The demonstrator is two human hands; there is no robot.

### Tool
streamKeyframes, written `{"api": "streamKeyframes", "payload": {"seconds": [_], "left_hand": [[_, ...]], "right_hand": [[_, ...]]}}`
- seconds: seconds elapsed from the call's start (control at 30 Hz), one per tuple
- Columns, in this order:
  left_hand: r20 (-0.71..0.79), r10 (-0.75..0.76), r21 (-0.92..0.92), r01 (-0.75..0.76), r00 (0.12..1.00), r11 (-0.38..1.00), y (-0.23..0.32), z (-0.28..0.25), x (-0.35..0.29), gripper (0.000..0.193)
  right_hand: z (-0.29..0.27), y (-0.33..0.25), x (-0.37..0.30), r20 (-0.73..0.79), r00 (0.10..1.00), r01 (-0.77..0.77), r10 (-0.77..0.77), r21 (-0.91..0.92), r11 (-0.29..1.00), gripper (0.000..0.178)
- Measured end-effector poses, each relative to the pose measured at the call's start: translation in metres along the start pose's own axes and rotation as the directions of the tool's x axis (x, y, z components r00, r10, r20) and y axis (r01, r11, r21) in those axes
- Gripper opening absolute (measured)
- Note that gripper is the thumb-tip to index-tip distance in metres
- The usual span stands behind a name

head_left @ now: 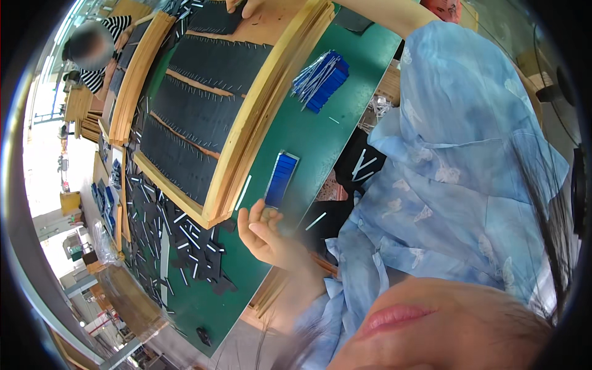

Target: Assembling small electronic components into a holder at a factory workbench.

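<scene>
My left hand [264, 235] hovers over the green table beside a small blue tray [282, 177], its fingers loosely bent and apart with nothing visible in them. A thin white strip [243, 192] lies close to its fingertips. At the top edge, my right hand [244, 7] is partly cut off. Its fingers are bent together at a black sheet [213, 18]; what they pinch, if anything, is hidden. Several black sheets [194, 116] lie in rows on a brown board, with short pale pins along their edges. Thick wooden rails [266, 117] stand at the board's sides.
A blue bundle [320, 80] topped with white sticks lies on the green table [345, 126]. Black pieces with white strips [179, 231] are scattered at the lower left. Across the table sits another person in a striped top [114, 26]. A wrapped box [129, 299] stands beyond the table's end.
</scene>
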State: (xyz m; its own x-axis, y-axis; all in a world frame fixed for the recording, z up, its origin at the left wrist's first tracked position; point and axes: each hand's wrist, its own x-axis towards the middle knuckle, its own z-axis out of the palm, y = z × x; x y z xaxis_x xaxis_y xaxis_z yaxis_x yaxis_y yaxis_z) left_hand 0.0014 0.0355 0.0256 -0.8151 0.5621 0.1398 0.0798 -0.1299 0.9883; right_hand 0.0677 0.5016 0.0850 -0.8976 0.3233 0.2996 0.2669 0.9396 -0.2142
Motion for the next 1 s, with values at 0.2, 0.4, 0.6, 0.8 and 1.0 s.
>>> {"api": "streamKeyframes", "payload": {"seconds": [0.2,0.4,0.6,0.8,1.0], "left_hand": [[-0.021,-0.017,0.008,0.017,1.0,1.0,-0.003,0.004,-0.004,0.04],[-0.066,-0.018,0.002,0.018,0.998,1.0,-0.008,-0.006,-0.007,0.038],[-0.199,0.184,0.337,-0.109,0.962,0.935,-0.014,-0.027,-0.008,0.025],[-0.164,0.548,0.985,0.108,0.82,0.135,-0.045,-0.164,0.074,0.04],[0.223,0.393,0.975,-0.206,0.892,-0.086,-0.044,-0.177,0.106,0.029]], "right_hand": [[-0.001,0.013,-0.012,-0.007,1.0,0.008,-0.008,0.06,0.998,0.031],[0.01,-0.008,-0.002,-0.012,0.999,0.054,-0.053,0.129,0.99,0.026],[0.021,0.002,0.006,-0.141,0.969,0.202,-0.204,-0.028,0.979,0.034],[0.013,-0.053,-0.021,-0.233,0.972,0.073,0.001,0.309,0.948,0.03],[0.007,-0.137,-0.036,-0.287,0.957,0.101,-0.042,0.195,0.976,0.025]]}}
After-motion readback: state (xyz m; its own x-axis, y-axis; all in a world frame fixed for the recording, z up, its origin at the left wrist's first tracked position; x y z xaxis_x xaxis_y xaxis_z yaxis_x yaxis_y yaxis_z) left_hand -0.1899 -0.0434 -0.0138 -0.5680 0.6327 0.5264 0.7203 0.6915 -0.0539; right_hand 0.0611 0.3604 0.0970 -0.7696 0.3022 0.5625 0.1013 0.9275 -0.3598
